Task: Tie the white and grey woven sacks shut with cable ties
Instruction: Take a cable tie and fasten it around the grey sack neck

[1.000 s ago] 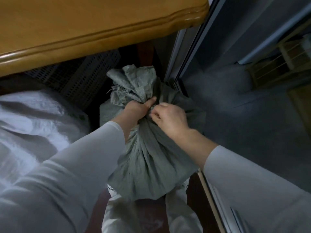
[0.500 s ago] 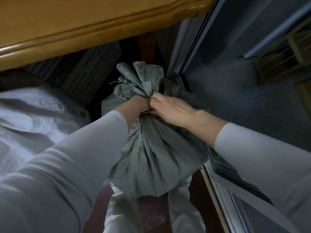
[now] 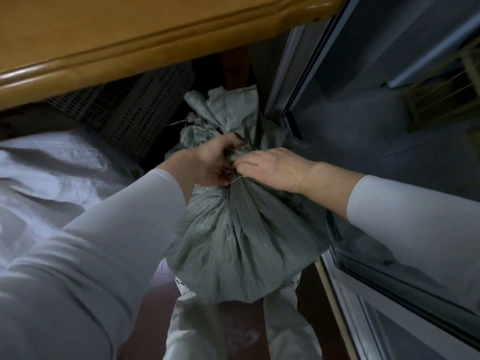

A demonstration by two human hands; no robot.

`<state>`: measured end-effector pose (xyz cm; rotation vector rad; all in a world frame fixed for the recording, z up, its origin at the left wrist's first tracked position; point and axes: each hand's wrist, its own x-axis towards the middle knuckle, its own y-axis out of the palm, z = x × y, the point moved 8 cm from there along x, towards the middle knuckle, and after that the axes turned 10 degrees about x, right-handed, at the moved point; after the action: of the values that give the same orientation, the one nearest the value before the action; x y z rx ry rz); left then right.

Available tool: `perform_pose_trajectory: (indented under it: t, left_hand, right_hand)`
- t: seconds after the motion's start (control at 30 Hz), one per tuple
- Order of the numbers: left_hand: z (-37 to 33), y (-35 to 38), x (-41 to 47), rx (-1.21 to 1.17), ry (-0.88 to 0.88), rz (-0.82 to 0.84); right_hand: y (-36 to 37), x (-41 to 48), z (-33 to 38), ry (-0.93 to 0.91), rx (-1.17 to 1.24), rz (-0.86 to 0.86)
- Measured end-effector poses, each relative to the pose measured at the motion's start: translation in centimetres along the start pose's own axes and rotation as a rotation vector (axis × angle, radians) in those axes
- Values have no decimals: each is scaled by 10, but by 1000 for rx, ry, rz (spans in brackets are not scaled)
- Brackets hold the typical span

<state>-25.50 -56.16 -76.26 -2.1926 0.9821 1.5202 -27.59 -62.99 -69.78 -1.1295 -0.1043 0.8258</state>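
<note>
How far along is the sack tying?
Done: the grey sack has its mouth gathered into a neck. In hand: the left hand grips that neck, the right hand pinches beside it. Left: cinching a tie, none plainly visible; the white sack has its mouth out of view.

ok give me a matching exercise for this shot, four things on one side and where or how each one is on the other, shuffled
Things
1. grey sack
2. white sack
3. wooden tabletop
4. perforated crate

Places or states
A. lies at the far left of the picture
B. dark, tucked under the wooden edge
C. neck bunched, with the left hand and right hand both on it
D. runs across the top of the picture

Pairs: 1-C; 2-A; 3-D; 4-B
</note>
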Motion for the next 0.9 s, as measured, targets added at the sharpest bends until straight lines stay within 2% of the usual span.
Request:
perform_pose_trajectory:
  t: [0.13, 0.4, 0.63, 0.77, 0.9]
  left_hand:
    - [8, 2, 5, -104, 32, -20]
    - [9, 20, 11, 89, 155, -95]
    - [24, 11, 6, 315, 219, -507]
    - [24, 18, 2, 261, 272, -469]
    - [24, 17, 3, 427, 359, -491]
  right_hand:
    - [3, -7, -20, 178, 146, -106]
    - [19, -19, -41, 397, 435, -202]
    - [27, -28, -57, 564, 593, -323]
    - [33, -32, -60, 610, 697, -387]
    - [35, -31, -62, 636, 789, -414]
